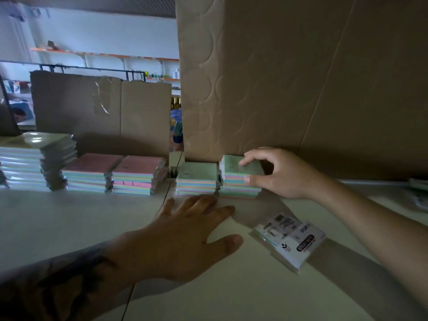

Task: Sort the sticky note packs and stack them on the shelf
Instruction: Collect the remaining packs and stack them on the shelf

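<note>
I'm pinching top green-faced pastel sticky note pack [243, 166] on right-hand stack with right hand [275, 173]; left hand [185, 235] lying spread flat on white shelf surface [69, 218].

Sticky note stacks on shelf: five in all.
- Green-topped stacks [196, 172]: two, side by side.
- Pink-topped stacks [115, 164]: two, side by side.
- Tall pale stack [34, 158]: one, far left.

Loose pack [289, 239], label side up: one.
Cardboard boxes [301, 77]: two.
Hands: two.
</note>
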### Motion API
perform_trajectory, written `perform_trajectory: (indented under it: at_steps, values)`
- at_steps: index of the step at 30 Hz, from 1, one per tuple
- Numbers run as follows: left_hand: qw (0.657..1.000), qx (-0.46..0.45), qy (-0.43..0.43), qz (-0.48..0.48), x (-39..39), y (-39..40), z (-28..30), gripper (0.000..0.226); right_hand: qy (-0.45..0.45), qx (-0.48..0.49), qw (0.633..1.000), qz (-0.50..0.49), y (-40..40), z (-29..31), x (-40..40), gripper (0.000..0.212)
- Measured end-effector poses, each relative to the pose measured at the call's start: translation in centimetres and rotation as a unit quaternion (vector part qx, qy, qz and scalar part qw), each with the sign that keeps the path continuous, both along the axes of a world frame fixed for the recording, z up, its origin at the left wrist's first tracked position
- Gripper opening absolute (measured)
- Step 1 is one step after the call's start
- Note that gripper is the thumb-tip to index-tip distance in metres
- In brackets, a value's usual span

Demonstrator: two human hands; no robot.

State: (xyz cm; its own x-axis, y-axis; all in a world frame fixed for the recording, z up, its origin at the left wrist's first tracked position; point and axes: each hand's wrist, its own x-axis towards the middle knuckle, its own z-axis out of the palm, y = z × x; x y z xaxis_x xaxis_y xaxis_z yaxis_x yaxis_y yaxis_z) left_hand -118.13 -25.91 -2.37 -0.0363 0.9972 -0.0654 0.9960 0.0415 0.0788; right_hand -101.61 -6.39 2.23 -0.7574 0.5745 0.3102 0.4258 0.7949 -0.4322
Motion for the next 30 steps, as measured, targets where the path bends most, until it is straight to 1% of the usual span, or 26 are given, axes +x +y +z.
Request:
perform_trajectory:
  at_steps: [5,8,10,12,14,16,18,20,22,23,25,27,30]
  values:
    - [1.000,0.016,0.004,0.000,0.1,0.2,-0.5,0.092,0.011,-0.005,1.000,-0.010,-0.1,-0.5,0.1,0.033]
    - [1.000,0.012,0.011,0.004,0.2,0.2,-0.5,0.088,0.008,-0.001,1.000,-0.015,-0.5,-0.5,0.2,0.034]
    - [1.000,0.000,0.011,0.006,0.2,0.3,-0.4,0.083,-0.001,0.023,1.000,-0.014,-0.8,-0.4,0.4,0.038]
    - [1.000,0.000,0.013,0.005,0.2,0.3,-0.5,0.084,0.003,0.061,0.998,-0.009,-1.2,0.1,0.8,0.042]
    - [1.000,0.008,0.015,0.003,0.1,0.3,-0.5,0.086,0.008,0.088,0.996,-0.001,-1.7,1.1,1.6,0.040]
    - [1.000,0.023,0.015,0.002,0.1,0.3,-0.6,0.085,-0.029,0.095,0.995,0.020,-2.5,2.2,2.7,0.038]
    - [0.999,0.038,0.012,0.001,0.2,0.3,-0.5,0.086,-0.097,0.039,0.993,0.060,-3.5,3.1,3.9,0.034]
    - [0.999,0.045,0.004,0.005,0.4,0.2,-0.3,0.089,-0.183,-0.051,0.977,0.098,-4.3,3.6,5.1,0.035]
    - [0.999,0.052,0.003,0.005,0.6,0.1,0.0,0.091,-0.265,-0.113,0.951,0.112,-4.9,3.5,6.1,0.047]
    - [0.998,0.058,0.006,0.000,0.7,0.1,0.1,0.091,-0.288,-0.130,0.942,0.114,-5.1,3.2,6.5,0.053]
    - [0.997,0.073,0.007,-0.008,0.8,0.1,0.2,0.088,-0.292,-0.152,0.937,0.114,-5.0,2.5,7.1,0.062]
    - [0.996,0.092,-0.006,-0.012,0.9,0.2,0.3,0.086,-0.281,-0.151,0.941,0.111,-4.9,2.0,7.2,0.068]
    - [0.990,0.126,-0.058,-0.033,0.8,0.3,0.5,0.079,-0.258,-0.116,0.954,0.099,-5.4,1.6,6.9,0.065]
